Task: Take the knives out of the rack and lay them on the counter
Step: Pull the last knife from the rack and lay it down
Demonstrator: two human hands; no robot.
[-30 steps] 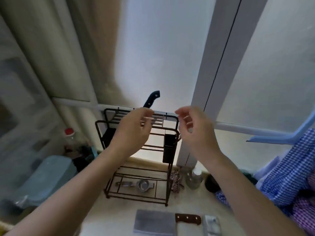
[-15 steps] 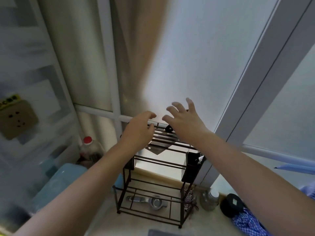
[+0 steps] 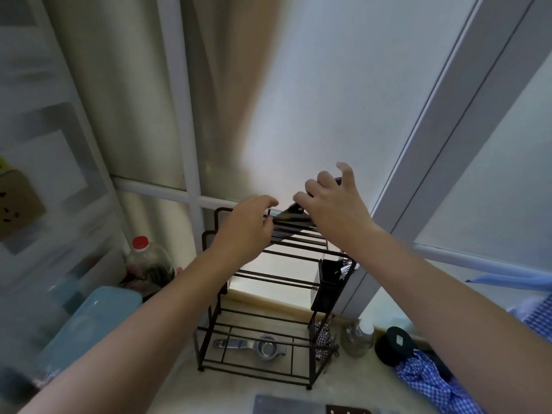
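Observation:
A dark wire rack point(image 3: 270, 294) stands on the beige counter point(image 3: 209, 389) against the window. A knife with a black handle point(image 3: 291, 216) sticks up out of the rack's top rails. My right hand point(image 3: 333, 204) is curled over its handle, which shows between the fingers. Fingers bent, my left hand point(image 3: 248, 228) grips the top rails just left of the knife. A cleaver point(image 3: 286, 406) with a brown handle lies on the counter at the bottom edge, partly cut off by the frame.
A metal squeezer point(image 3: 254, 348) lies on the rack's bottom shelf, and a black holder point(image 3: 328, 282) hangs on its right side. A glass bottle point(image 3: 358, 336), a black jar point(image 3: 394, 345) and checked cloth point(image 3: 433, 383) sit right; a red-capped bottle point(image 3: 146, 258) and blue box point(image 3: 89, 324) left.
My right hand has gone from reaching with spread fingers to closing over the knife handle. The left hand stays on the top rails. The view has dropped slightly, showing the cleaver's edge again.

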